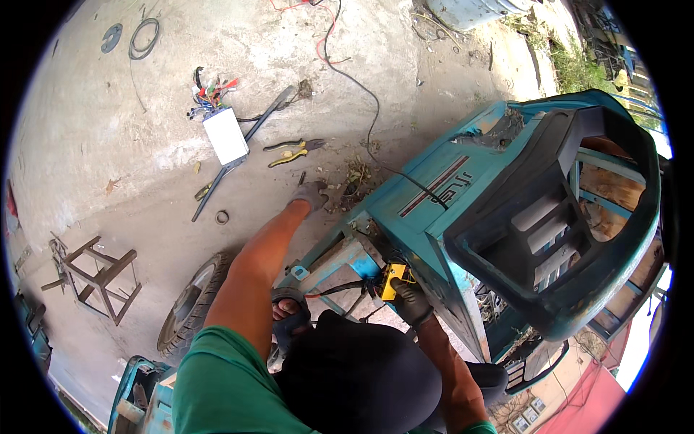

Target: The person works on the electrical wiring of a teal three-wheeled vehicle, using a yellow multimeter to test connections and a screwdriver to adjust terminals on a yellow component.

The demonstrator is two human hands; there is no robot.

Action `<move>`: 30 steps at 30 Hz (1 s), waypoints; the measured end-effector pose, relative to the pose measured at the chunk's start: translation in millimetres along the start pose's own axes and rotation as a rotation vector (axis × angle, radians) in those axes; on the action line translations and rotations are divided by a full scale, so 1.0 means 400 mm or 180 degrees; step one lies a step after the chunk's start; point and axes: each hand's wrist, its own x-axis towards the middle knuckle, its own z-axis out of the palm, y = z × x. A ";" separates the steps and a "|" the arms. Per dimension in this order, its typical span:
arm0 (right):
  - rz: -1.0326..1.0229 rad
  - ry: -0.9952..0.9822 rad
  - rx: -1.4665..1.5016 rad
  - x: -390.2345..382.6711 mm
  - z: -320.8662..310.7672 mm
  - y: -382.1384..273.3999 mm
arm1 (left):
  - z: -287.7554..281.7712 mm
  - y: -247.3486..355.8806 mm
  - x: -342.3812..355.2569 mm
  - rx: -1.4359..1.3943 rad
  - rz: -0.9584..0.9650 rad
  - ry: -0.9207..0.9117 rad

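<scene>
My gloved left hand point(309, 195) reaches over the concrete beside the teal vehicle, fingers apart, just below a small dark rod point(302, 176). Farther up lie yellow-handled pliers and cutters point(289, 156) and a white rectangular box point(225, 135) with bundled coloured wires point(210, 98) at one end, next to long dark bars point(266, 116). My gloved right hand point(408, 300) grips a yellow component point(394, 278) with black wires inside the open frame point(361, 260) of the vehicle. A black cable point(370, 123) runs from the top across the ground and onto the teal body point(426, 181).
The vehicle's black-trimmed teal section point(549, 231) fills the right. A tyre point(195, 307) and metal stool frame point(101, 278) sit at lower left. A coiled wire point(144, 37) lies upper left, a metal ring point(222, 217) near my left arm. A blue-grey drum point(470, 11) stands at the top.
</scene>
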 end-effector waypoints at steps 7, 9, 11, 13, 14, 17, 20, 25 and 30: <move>0.0551 0.0108 0.0493 0.018 -0.083 0.076 | 0.003 0.032 0.047 0.0457 -0.0129 -0.0455; 0.0605 0.0184 0.0447 -0.003 -0.078 0.060 | 0.002 0.053 0.066 0.0631 -0.0157 -0.0519; 0.0657 0.0183 0.0473 -0.008 -0.069 0.053 | -0.011 0.063 0.083 0.0922 -0.0190 -0.0590; 0.0693 0.0177 0.0488 -0.011 -0.065 0.046 | -0.009 0.073 0.096 0.1042 -0.0162 -0.0623; 0.0708 0.0175 0.0474 -0.009 -0.065 0.042 | -0.006 0.073 0.101 0.1106 -0.0152 -0.0631; 0.0698 0.0205 0.0495 -0.016 -0.063 0.034 | 0.025 0.071 0.103 0.1268 -0.0055 -0.0508; 0.0704 0.0205 0.0486 -0.010 -0.068 0.037 | 0.041 0.051 0.100 0.1103 -0.0105 -0.0178; 0.0718 0.0183 0.0445 -0.010 -0.068 0.039 | 0.068 0.031 0.119 0.1046 -0.0300 0.0023; 0.0704 0.0186 0.0442 -0.004 -0.062 0.040 | 0.052 0.073 0.125 0.1151 -0.0300 -0.0065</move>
